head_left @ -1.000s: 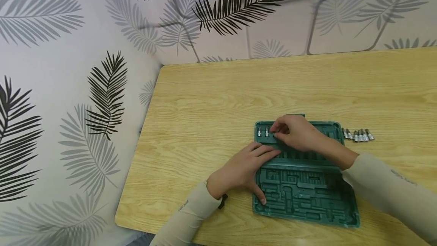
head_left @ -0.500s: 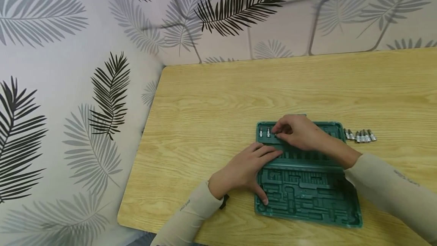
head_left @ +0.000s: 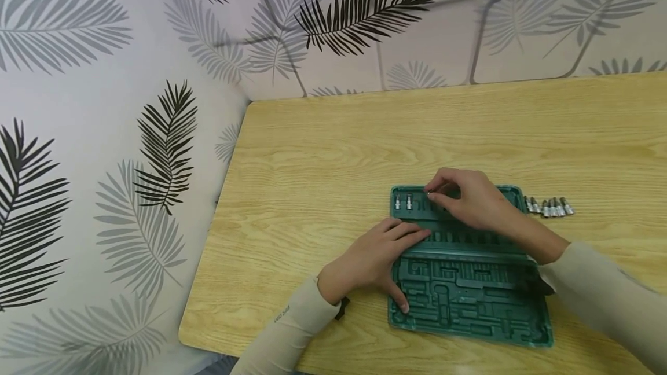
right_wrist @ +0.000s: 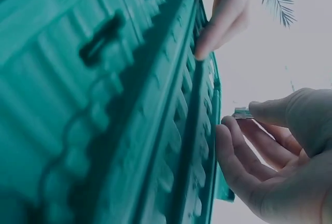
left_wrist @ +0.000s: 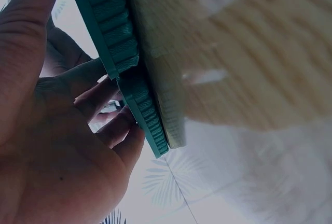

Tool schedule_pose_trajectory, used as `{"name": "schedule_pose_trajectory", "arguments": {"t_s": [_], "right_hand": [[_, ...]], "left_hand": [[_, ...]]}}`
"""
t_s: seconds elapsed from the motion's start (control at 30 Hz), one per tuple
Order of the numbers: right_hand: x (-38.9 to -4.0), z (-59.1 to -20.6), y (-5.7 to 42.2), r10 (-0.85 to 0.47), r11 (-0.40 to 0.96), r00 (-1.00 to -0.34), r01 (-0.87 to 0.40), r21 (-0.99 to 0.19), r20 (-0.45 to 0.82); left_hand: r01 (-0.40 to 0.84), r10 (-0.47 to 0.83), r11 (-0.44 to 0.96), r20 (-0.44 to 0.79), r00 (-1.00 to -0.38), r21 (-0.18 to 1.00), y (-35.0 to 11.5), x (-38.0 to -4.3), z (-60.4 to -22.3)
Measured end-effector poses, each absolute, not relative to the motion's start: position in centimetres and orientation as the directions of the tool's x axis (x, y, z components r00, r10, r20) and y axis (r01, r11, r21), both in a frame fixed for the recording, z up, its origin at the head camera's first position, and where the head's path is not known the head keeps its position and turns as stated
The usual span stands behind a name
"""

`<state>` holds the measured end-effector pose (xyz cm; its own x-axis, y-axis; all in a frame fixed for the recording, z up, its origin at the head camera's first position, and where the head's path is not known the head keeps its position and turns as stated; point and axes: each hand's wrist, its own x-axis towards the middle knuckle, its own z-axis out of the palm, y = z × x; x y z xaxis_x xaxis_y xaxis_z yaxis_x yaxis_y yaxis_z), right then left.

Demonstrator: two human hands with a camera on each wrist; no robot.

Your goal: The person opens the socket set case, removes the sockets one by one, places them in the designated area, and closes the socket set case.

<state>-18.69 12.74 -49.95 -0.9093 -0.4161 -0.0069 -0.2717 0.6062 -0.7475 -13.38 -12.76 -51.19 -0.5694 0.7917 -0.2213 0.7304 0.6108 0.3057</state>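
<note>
A green tool case (head_left: 469,300) lies unfolded on the wooden table. My left hand (head_left: 370,256) rests across its left edge, fingers straight over the far half and thumb on the near half. In the right wrist view, a small silver bit socket (right_wrist: 242,112) is pinched between the thumb and fingertips of my right hand (head_left: 471,198), just above the case's far row. Two bit sockets, a left one (head_left: 398,202) and a right one (head_left: 409,202), sit upright side by side in the far left corner of the case.
Several loose bit sockets (head_left: 554,207) lie in a row on the table (head_left: 323,155), right of the case. A leaf-patterned wall (head_left: 208,33) borders the table at the back and left. The case's near half has moulded recesses.
My right hand has lifted slightly and shifted right with the bit socket, away from the slot beside the two seated ones. The left hand has stayed in place.
</note>
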Motion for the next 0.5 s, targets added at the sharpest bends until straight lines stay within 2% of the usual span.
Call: {"name": "schedule_pose_trajectory", "arguments": {"t_s": [0.13,0.3,0.37,0.5], "right_hand": [[-18.1,-49.4,14.1,-0.363,0.604,-0.93,-0.287,-0.743,0.064],[-17.7,-49.0,17.0,-0.274,0.647,-0.948,-0.308,-0.698,0.164],[-17.6,-48.8,18.6,-0.225,0.663,-0.96,-0.276,-0.696,0.166],[-17.1,-48.7,22.0,-0.13,0.692,-0.985,-0.175,-0.7,0.116]], "left_hand": [[0.728,0.798,0.603,-0.213,-0.564,0.326,-12.9,-13.4,-51.5],[0.74,0.812,0.579,-0.169,-0.558,0.342,-13.3,-13.8,-54.0],[0.749,0.817,0.573,-0.155,-0.556,0.332,-13.4,-13.8,-54.4],[0.748,0.814,0.579,-0.179,-0.553,0.325,-13.2,-13.4,-52.4]]}}
